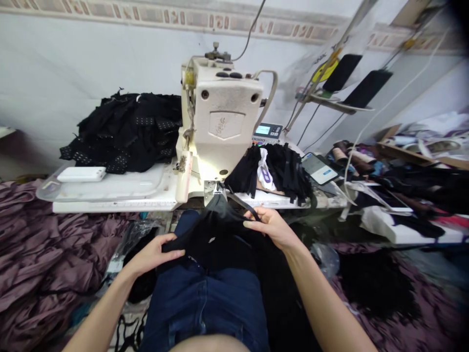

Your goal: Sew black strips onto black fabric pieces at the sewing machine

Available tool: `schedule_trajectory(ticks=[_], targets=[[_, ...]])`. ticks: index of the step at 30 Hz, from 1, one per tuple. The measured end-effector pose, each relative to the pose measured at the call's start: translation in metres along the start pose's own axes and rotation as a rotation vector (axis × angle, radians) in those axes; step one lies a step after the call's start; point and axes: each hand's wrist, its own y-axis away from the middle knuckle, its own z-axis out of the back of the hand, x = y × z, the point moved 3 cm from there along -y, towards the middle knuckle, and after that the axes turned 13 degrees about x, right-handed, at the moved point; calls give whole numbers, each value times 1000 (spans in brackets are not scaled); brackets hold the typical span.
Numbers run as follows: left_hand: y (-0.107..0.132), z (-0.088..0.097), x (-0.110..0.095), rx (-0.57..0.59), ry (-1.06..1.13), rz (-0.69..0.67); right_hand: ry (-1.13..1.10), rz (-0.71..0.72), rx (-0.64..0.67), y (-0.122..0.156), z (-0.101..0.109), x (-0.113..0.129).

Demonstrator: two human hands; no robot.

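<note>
A black fabric piece (216, 239) lies over my lap, just in front of the cream sewing machine (220, 132). My left hand (156, 252) is closed on the left end of the fabric, thumb on top. My right hand (273, 226) pinches the fabric's right edge, where a thin black strap (240, 201) runs up toward the machine's presser foot. Blue jeans (205, 298) show under the fabric.
A heap of black pieces (124, 129) sits left of the machine, and black strips (282, 171) lie to its right. A white power bank (82, 174), a control panel (268, 131) and a phone (319, 168) rest on the table. Purple cloth (40, 254) is piled at left.
</note>
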Motion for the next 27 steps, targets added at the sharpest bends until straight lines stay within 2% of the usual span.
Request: schedule_trajectory(ticks=[3,5,8,11,13,14,16,18,20,23,25,27], targets=[[-3,-9,14,-6,349,24,40,-37,4,8,0,3],[-3,-9,18,-46,460,-9,61,-76,3,17,4,2],[-2,-4,17,-116,498,-75,129,-160,51,33,19,1],[-3,-1,9,-163,498,-123,276,-309,239,44,31,-8],[-4,-7,-2,-184,419,-149,363,-377,328,46,31,-17],[-4,-13,-9,-179,354,-159,388,-373,324,44,28,-21],[-5,-31,-25,-125,206,-168,383,-309,253,37,12,-29],[-6,-52,-41,-38,87,-167,286,-237,222,28,-16,-35],[-8,-70,-55,0,-25,-194,125,-176,290,19,-51,-40],[-11,-82,-69,-54,-199,-297,-67,-95,390,7,-94,-39],[-12,-83,-71,-130,-246,-338,-136,-75,376,2,-106,-34],[-12,-80,-66,-184,-208,-327,-131,-28,320,0,-107,-26]])
